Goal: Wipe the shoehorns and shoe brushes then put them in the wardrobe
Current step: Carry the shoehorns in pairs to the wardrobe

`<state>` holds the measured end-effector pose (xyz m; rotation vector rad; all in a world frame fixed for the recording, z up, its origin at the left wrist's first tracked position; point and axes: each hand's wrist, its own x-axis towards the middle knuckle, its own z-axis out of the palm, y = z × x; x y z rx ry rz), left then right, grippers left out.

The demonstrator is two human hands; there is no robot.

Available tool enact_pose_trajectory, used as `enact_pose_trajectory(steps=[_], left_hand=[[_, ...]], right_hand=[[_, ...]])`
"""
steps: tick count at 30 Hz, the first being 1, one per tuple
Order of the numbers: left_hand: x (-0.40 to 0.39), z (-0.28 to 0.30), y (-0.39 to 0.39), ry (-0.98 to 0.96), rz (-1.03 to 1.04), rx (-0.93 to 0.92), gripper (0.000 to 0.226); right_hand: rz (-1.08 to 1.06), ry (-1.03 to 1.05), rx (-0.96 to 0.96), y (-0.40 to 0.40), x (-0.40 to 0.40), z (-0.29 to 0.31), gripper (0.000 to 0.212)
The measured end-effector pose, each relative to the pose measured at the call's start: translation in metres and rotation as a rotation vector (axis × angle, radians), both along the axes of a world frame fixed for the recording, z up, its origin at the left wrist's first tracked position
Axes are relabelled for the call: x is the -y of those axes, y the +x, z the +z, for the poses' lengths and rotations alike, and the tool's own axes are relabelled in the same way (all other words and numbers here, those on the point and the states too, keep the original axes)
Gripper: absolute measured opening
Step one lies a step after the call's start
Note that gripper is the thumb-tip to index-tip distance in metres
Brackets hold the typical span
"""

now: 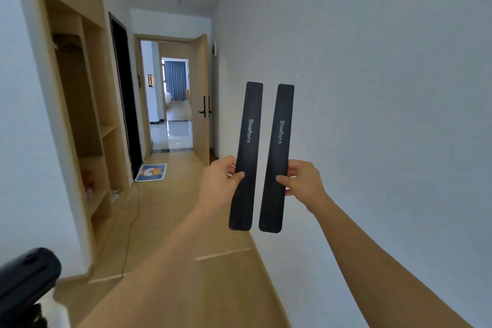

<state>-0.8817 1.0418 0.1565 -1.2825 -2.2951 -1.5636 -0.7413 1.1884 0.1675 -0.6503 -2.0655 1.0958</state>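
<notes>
- The white wall (372,88) fills the right side, running down a narrow hallway with a light wood floor (170,216).
- On the left stands an open wooden wardrobe (80,104) built into the wall — a tall bay and shelves beside it, with some small reddish items on a low shelf, too blurred to name.
- Past the wardrobe is a dark doorway (125,104), and at the end of the hall a wooden door (200,104) stands open onto a bright room with blue curtains.
- A black blurred object (26,279) sits at the lower left corner, close to the camera; what it is cannot be told.
- A small patterned mat (151,172) lies on the floor near the dark doorway, and a thin cable runs along the floor beside it.
- Both arms reach forward, each with one black shoehorn held upright in mid-air before the wall — the two side by side, near each other but not touching.
- The left hand (221,181) pinches the left shoehorn (247,141) below its middle, thumb on the front.
- The right hand (300,181) pinches the right shoehorn (278,146) the same way.
- Each bears the white word "Shoehorn".
</notes>
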Motion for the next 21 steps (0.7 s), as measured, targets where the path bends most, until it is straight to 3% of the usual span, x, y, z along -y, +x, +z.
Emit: enact_pose_trajectory(steps=[11, 21], left_hand=[[-0.095, -0.008, -0.145, 0.022, 0.154, 0.040, 0.015], [-0.187, -0.005, -0.343, 0.063, 0.194, 0.054, 0.016]], right_hand=[[0.185, -0.018, 0.009, -0.174, -0.119, -0.019, 0.028], [0.235, 0.061, 0.029, -0.382, -0.220, -0.009, 0.028]])
